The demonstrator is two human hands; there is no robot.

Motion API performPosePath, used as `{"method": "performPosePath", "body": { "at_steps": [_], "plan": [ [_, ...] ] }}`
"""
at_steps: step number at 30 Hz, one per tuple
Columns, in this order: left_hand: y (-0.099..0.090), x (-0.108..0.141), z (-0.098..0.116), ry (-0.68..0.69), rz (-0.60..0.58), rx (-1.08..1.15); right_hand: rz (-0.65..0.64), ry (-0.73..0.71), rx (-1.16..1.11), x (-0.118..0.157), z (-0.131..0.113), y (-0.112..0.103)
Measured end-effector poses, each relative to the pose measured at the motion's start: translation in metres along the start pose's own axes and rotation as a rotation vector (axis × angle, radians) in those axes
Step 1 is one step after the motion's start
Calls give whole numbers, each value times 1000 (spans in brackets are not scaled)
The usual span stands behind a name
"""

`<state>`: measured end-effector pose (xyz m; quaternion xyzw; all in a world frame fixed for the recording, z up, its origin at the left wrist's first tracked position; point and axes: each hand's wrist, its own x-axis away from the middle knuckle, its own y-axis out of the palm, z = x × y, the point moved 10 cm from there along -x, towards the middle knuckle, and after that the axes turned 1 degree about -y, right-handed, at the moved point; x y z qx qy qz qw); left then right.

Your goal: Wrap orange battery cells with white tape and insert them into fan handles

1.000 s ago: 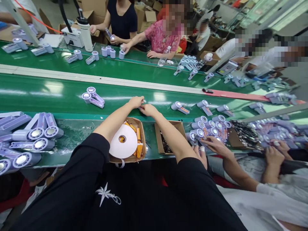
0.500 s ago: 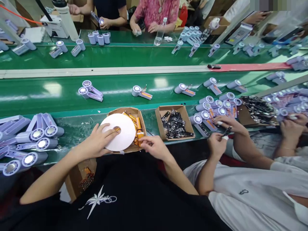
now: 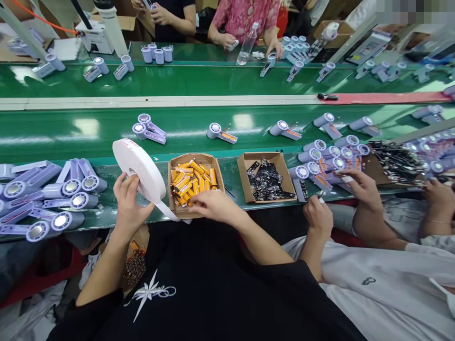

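Observation:
My left hand [image 3: 131,203] holds a large roll of white tape [image 3: 137,168], tilted on edge, with fingers at its core. A loose strip [image 3: 168,211] runs from the roll to the near edge of a cardboard box [image 3: 217,176]. Inside the box lie many orange cylindrical batteries [image 3: 195,176]. My right hand [image 3: 216,207] reaches over the box's near right corner, fingers pinched together down among the batteries. Whatever is between those fingertips is hidden.
Right of the batteries, another cardboard box [image 3: 241,166] holds black circuit parts. Lilac handheld fan bodies [image 3: 71,185] are heaped at left, and more stand on the green conveyor belt [image 3: 185,125]. A co-worker's hands [image 3: 320,215] work close by at right.
My left hand has moved left and tipped the tape roll up off the box, uncovering the batteries. My right hand has shifted left from the box's right edge to the batteries.

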<state>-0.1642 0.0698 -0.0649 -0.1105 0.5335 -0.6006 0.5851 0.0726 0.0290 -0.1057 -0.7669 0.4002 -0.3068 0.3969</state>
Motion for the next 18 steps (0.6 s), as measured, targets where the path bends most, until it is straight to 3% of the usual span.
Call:
{"method": "performPosePath", "body": {
  "at_steps": [2, 4, 6, 8, 10, 13, 15, 18],
  "plan": [
    [-2, 1, 9, 43, 49, -13, 43, 51, 114, -12, 13, -13],
    [0, 2, 19, 82, 69, -30, 1, 53, 199, -22, 19, -10],
    [4, 3, 26, 114, 71, -25, -30, 28, 202, -27, 22, -6],
    [7, 6, 30, 138, 67, -8, 28, 6, 112, -24, 27, -13],
    [8, 9, 30, 145, 50, -5, 208, 21, -100, -13, 37, -33],
    [10, 12, 31, 140, 15, -21, 577, 92, -610, 15, 65, -64],
    [11, 13, 38, 158, 3, -31, 756, 99, -889, 31, 73, -69],
    [11, 13, 56, 223, 2, -49, 870, 44, -1073, 39, 64, -63]
  ]
}}
